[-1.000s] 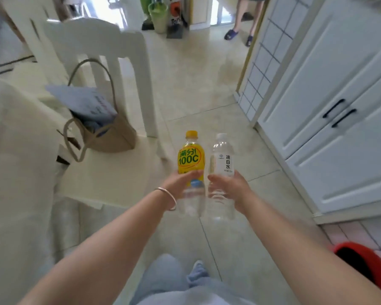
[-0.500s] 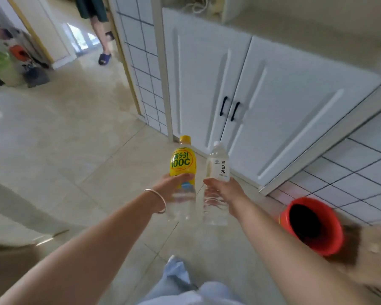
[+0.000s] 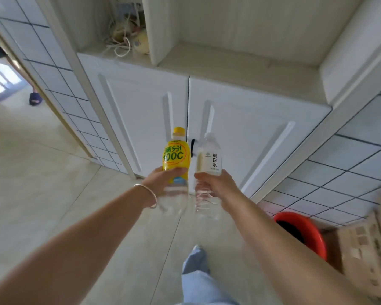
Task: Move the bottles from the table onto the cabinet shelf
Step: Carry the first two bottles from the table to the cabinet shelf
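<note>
Mid-frame, your left hand (image 3: pixel 163 178) is gripping the yellow bottle (image 3: pixel 175 157), right hand (image 3: pixel 216 183) the water bottle (image 3: pixel 209 159), fingers curled round each; you're aiming for the shelf (image 3: pixel 240 71) at upper center, so keep both upright.

A lived-in home: white panelled cabinet (image 3: pixel 240 137) with an open shelf (image 3: pixel 240 71), tiled walls (image 3: pixel 348 170), polished floor tiles (image 3: pixel 31 172), red bucket (image 3: pixel 312 230).
</note>
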